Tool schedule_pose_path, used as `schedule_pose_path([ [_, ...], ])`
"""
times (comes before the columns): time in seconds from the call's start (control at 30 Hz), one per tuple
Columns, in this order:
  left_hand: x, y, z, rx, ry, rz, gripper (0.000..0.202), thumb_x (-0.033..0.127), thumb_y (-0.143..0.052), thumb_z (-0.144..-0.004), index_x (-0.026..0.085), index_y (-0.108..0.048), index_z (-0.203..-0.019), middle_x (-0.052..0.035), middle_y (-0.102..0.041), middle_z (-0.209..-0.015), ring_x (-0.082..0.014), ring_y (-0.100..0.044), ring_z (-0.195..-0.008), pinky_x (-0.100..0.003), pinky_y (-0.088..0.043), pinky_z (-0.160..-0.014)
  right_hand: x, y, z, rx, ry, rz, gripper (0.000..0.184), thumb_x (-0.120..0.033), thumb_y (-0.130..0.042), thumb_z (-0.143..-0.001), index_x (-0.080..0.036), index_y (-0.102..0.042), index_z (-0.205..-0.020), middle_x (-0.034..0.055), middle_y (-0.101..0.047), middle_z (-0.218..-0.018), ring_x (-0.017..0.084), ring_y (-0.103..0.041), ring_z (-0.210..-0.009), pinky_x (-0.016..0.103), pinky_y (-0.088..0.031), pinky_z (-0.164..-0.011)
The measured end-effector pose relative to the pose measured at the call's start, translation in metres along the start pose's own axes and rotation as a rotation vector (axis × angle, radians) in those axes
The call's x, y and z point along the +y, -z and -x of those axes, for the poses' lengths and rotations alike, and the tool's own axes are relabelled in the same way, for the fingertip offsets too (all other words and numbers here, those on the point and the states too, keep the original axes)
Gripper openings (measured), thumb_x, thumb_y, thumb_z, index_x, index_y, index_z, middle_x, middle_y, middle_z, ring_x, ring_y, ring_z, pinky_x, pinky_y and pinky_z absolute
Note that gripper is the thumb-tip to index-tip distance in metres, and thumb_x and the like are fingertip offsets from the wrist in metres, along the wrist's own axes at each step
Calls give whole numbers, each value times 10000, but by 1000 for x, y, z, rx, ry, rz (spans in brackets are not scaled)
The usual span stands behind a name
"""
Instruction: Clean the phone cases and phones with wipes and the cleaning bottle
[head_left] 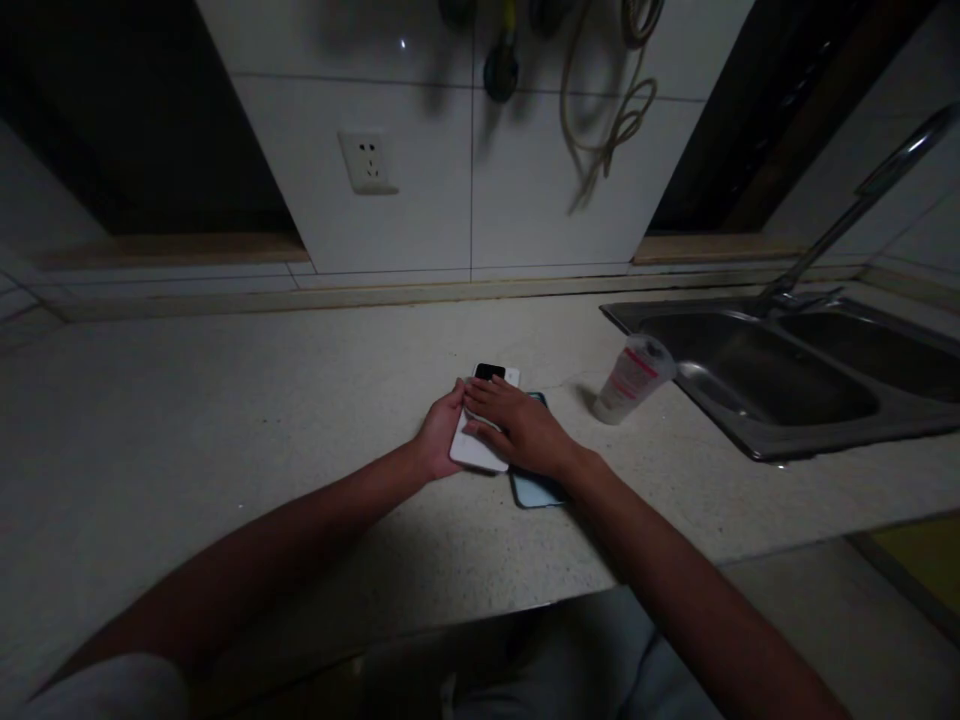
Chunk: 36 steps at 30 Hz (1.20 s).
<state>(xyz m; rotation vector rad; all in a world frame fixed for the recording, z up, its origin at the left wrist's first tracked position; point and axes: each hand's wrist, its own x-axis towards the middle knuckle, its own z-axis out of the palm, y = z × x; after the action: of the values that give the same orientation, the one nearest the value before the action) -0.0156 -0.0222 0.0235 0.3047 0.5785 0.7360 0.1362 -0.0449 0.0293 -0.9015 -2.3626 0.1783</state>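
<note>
A white smartphone (475, 450) with a dark camera block at its top end lies back side up above the counter. My left hand (441, 432) grips its left edge, the thumb along the side. Stretched out over the phone's back, my right hand (517, 425) lies with its fingers together and flat, covering the middle of it. A light blue phone case or second phone with a dark rim (536, 490) rests on the counter under my right wrist, partly hidden; which of the two it is I cannot tell.
A clear plastic cup with pink print (634, 380) stands right of my hands, by the steel double sink (750, 365) with its tall tap (855, 205). On the tiled wall are a socket (365, 162) and a hanging cord (611, 130). The counter's front edge (525, 608) runs below my arms.
</note>
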Motion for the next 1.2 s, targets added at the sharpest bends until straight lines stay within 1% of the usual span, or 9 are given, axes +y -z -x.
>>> schedule_pose_path([
  [0.13,1,-3,1,-68,28,27,669,562,-276,-1000,49,-620,-1255,-184,-733,-962,-292,-715,-896,-424,-533,-861,-12,5,4,-47,90,-101,299,-316,-562,-982,-189,-703,-1213,124,-678,-1307,254,-618,-1261,484,-437,-1133],
  [0.27,0,-4,1,-119,30,24,672,533,-266,-1001,35,-601,-1303,-202,-727,-997,-311,-705,-942,-420,-525,-877,-21,9,8,-35,178,-241,242,-287,-554,-985,-189,-743,-1100,98,-758,-1154,225,-693,-1145,433,-512,-1057],
  [0.43,0,-4,1,-154,34,8,661,504,-249,-1008,36,-554,-1361,-207,-719,-1069,-318,-692,-997,-437,-502,-922,-21,8,10,115,177,-306,238,-265,-551,-971,-187,-748,-862,79,-796,-889,189,-756,-854,337,-590,-815],
  [0.6,1,-1,0,-185,19,14,660,486,-242,-1010,30,-509,-1404,-215,-702,-1134,-317,-679,-1046,-443,-483,-956,-15,8,11,227,139,-184,337,-264,-521,-969,-190,-654,-668,56,-725,-675,156,-669,-628,306,-523,-669],
  [0.77,3,1,1,-168,44,17,610,474,-297,-1000,62,-534,-1384,-194,-719,-1092,-317,-696,-976,-463,-510,-907,-6,6,14,344,38,-89,367,-286,-512,-979,-201,-611,-636,28,-655,-598,145,-593,-573,308,-486,-652],
  [0.9,4,3,1,-82,25,9,545,447,-344,-996,57,-597,-1281,-164,-735,-909,-282,-710,-791,-428,-553,-791,-1,6,13,419,-58,-119,288,-318,-524,-985,-202,-674,-769,62,-714,-759,179,-646,-717,329,-507,-700],
  [1.0,3,3,2,-85,39,-3,521,458,-368,-994,72,-621,-1236,-146,-731,-848,-267,-709,-737,-405,-566,-733,-1,8,11,489,-155,-163,265,-362,-525,-986,-217,-701,-852,66,-732,-847,202,-658,-820,363,-513,-772],
  [1.1,2,1,3,-117,49,-3,514,473,-380,-994,97,-611,-1259,-152,-740,-910,-272,-721,-787,-426,-572,-764,-1,10,9,585,-294,-191,294,-428,-542,-966,-211,-702,-847,64,-727,-868,213,-645,-840,369,-495,-776],
  [1.2,0,0,3,-125,61,-19,549,512,-376,-989,99,-590,-1282,-169,-743,-936,-292,-728,-834,-459,-573,-781,1,11,8,679,-511,-261,381,-505,-531,-947,-199,-652,-754,26,-660,-733,187,-590,-707,320,-453,-652],
])
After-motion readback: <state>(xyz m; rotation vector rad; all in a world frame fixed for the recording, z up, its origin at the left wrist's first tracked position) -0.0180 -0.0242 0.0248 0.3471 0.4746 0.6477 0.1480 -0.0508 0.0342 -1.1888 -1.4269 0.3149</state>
